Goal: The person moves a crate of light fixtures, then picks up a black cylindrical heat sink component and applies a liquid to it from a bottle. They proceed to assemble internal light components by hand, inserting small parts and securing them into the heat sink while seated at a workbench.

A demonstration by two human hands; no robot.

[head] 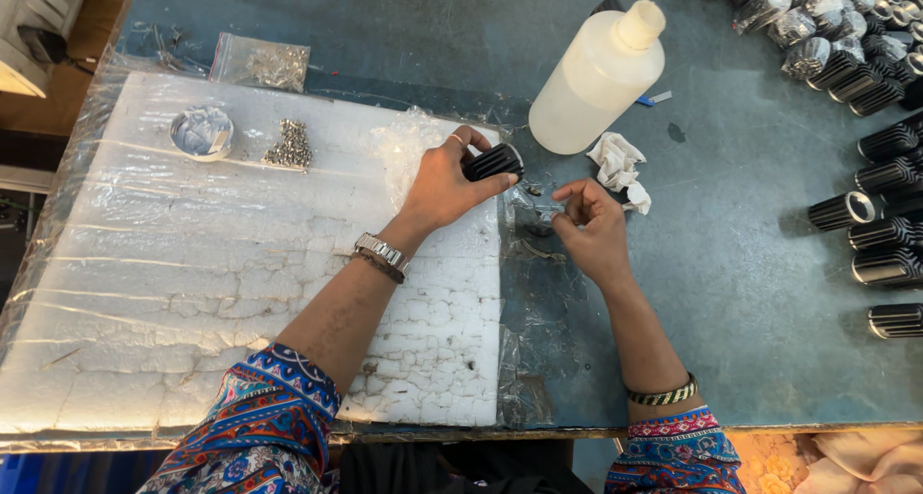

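Note:
My left hand [444, 185] grips a black ribbed cylinder [495, 160] at the right edge of a white foam sheet [192, 292] wrapped in clear plastic. My right hand [591, 227] hovers just right of it over the blue table [731, 263], fingers pinched together on something too small to make out. A crumpled white cloth [618, 164] lies just beyond my right hand. Small dark bits lie on the table between my hands.
A white plastic bottle [598, 76] stands tilted behind the hands. Several black ribbed cylinders [885, 215] line the right edge, some bagged at top right [808, 13]. On the foam sit a pile of small screws [289, 146] and a round foil-lined dish [202, 132]; a screw bag [264, 63] lies beyond.

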